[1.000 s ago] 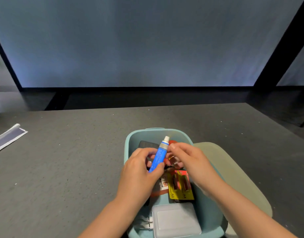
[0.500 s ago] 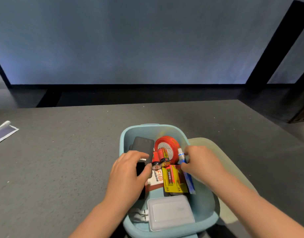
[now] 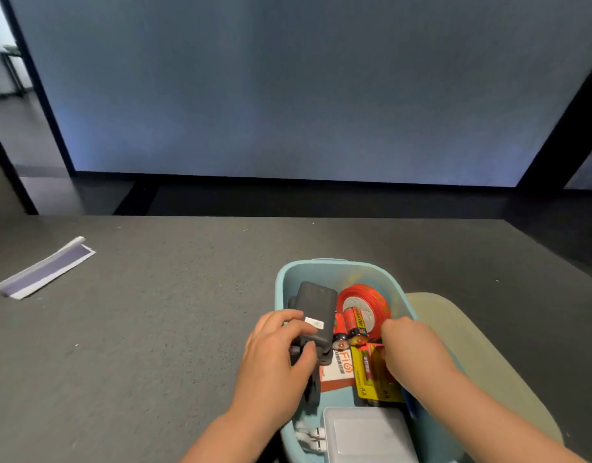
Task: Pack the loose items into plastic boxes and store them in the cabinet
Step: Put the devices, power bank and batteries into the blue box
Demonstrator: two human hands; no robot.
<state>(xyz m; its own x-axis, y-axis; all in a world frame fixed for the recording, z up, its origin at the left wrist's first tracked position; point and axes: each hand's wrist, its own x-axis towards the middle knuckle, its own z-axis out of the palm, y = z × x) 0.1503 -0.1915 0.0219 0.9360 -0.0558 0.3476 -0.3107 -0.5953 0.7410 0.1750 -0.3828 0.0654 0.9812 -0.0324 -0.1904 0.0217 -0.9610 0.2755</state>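
Observation:
A light blue plastic box [image 3: 321, 270] stands on the dark table. Inside lie a dark grey power bank [image 3: 316, 305], a red tape roll [image 3: 366, 304], loose red batteries [image 3: 353, 325], a yellow AA battery pack [image 3: 368, 372], a red and white card [image 3: 338, 367] and a pale grey charger [image 3: 365, 436]. My left hand [image 3: 274, 359] grips the near end of the power bank, thumb underneath. My right hand [image 3: 405, 349] reaches down along the box's right wall, its fingertips hidden. Only a sliver of the blue tube [image 3: 409, 404] shows under my right wrist.
A pale green lid [image 3: 482, 362] lies against the box's right side. A folded white paper [image 3: 44, 267] sits at the far left of the table. Beyond the table's far edge stands a large grey-blue panel with black frames.
The blue tube went from held upright between both hands down to the box's right wall. My left hand let go of it and took the power bank's end.

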